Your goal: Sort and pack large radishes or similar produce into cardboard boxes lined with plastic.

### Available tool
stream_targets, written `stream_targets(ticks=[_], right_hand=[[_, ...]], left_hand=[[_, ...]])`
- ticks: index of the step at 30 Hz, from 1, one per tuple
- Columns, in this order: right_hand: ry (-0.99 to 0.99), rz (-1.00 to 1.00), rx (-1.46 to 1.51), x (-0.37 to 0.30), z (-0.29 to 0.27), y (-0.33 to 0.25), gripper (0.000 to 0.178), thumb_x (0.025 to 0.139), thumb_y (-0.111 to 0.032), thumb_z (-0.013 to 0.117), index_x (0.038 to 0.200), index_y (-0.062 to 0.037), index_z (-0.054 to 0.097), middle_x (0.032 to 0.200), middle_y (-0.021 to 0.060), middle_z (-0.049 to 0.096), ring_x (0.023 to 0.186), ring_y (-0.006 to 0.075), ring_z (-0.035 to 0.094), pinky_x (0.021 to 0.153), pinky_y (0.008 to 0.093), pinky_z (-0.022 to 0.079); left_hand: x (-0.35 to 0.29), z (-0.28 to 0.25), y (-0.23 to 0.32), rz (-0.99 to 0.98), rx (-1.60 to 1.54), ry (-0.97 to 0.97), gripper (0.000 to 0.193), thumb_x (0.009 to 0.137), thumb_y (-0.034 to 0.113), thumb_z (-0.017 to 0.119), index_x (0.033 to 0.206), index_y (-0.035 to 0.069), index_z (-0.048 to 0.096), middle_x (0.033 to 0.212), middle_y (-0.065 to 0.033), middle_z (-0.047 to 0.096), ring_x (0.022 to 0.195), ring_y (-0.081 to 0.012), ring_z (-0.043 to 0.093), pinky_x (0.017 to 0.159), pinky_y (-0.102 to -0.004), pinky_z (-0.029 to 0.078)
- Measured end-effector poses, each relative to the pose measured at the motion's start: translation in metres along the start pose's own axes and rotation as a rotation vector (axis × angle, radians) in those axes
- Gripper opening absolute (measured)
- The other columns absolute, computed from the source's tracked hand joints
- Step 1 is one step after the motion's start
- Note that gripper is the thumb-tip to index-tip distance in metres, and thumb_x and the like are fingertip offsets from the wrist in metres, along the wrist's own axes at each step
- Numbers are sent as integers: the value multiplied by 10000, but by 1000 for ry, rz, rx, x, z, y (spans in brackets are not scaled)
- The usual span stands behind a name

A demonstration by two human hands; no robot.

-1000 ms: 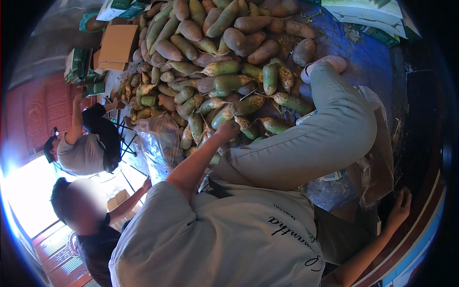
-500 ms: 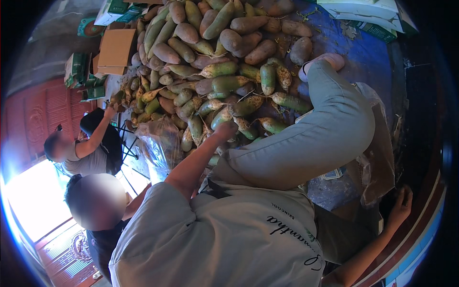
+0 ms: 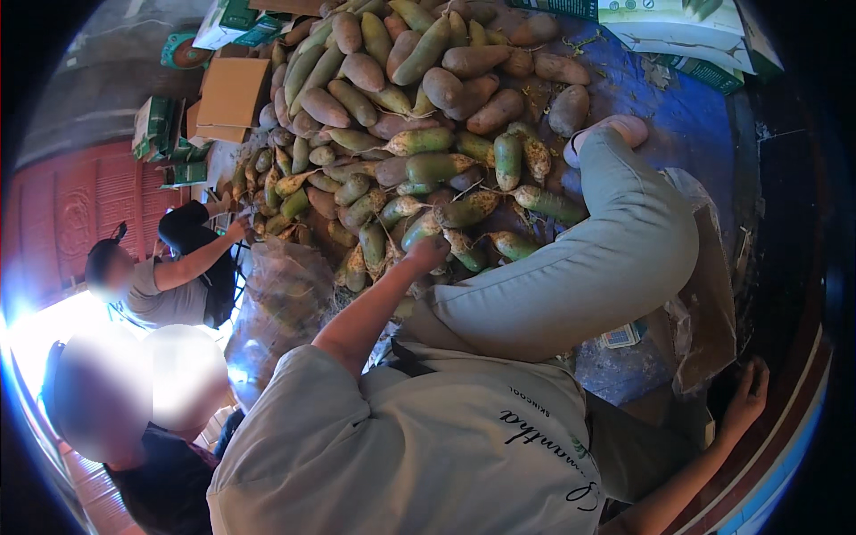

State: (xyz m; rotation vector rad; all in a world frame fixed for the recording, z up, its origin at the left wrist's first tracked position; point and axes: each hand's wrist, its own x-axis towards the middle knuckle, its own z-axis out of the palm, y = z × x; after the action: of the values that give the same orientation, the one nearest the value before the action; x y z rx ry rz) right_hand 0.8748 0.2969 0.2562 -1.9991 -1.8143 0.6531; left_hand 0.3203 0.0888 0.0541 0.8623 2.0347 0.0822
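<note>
My left hand [image 3: 430,253] is closed at the near end of a green radish [image 3: 421,228], low in the heap. The fingers curl down and their tips are hidden, but they seem to hold that radish. More green radishes with soil and thin roots lie around it, such as a radish [image 3: 467,209] just to the right. My right hand [image 3: 747,396] is far off to the right, past my bent knee. Its fingers are slightly apart and nothing shows in them.
A blue tarp [image 3: 687,120] lies under the heap of radishes [image 3: 366,76]. A clear plastic bag [image 3: 285,285] is left of my forearm. Green-and-white cartons [image 3: 673,31] and a brown box [image 3: 234,98] stand behind. One co-worker's hand [image 3: 239,229] reaches the heap's left edge.
My left hand stays at the same radish while the view shifts slightly. The far co-worker's hand has come lower and nearer. The nearer co-worker has shifted left, and the plastic bag has changed shape.
</note>
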Motion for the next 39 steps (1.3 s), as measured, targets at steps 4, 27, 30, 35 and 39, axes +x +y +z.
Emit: stream_targets(ticks=[4, 27, 30, 35, 39], right_hand=[[-13, -13, -2, -1, 0, -2, 222, 872, -131, 483, 1029, 13, 543, 922, 81, 580, 782, 140, 544, 719, 261, 432], [20, 0, 42, -4, -3, -5, 207, 861, -109, 504, 1019, 20, 537, 890, 48, 561, 726, 100, 507, 669, 220, 423], [12, -19, 129, -2, 5, -5, 193, 861, -95, 501, 1010, 22, 539, 890, 46, 563, 731, 98, 513, 666, 218, 427], [-3, 85, 60, -6, -2, -13, 190, 859, -98, 508, 1008, 10, 555, 889, 70, 577, 757, 112, 520, 678, 240, 440], [-5, 64, 82, -5, -1, -11, 181, 856, -90, 510, 1001, 7, 558, 902, 66, 580, 769, 109, 520, 671, 238, 443]], left_hand=[[2, 1, -6, -8, -27, 59, 261, 747, 281, 482, 829, 77, 622, 796, -153, 615, 773, -295, 597, 709, -375, 455], [14, 5, -16, 86, -76, 152, 264, 761, 261, 520, 939, 83, 598, 897, -153, 614, 851, -298, 587, 771, -370, 452], [9, -8, -2, 4, -2, 145, 284, 753, 257, 539, 974, 84, 583, 951, -158, 602, 902, -289, 572, 790, -360, 445], [12, -11, 12, 53, 98, 264, 283, 754, 248, 543, 980, 82, 580, 934, -168, 602, 883, -294, 575, 784, -370, 442], [21, -14, 16, -21, 233, 406, 255, 745, 235, 560, 932, 62, 568, 899, -172, 593, 867, -311, 564, 764, -398, 438]])
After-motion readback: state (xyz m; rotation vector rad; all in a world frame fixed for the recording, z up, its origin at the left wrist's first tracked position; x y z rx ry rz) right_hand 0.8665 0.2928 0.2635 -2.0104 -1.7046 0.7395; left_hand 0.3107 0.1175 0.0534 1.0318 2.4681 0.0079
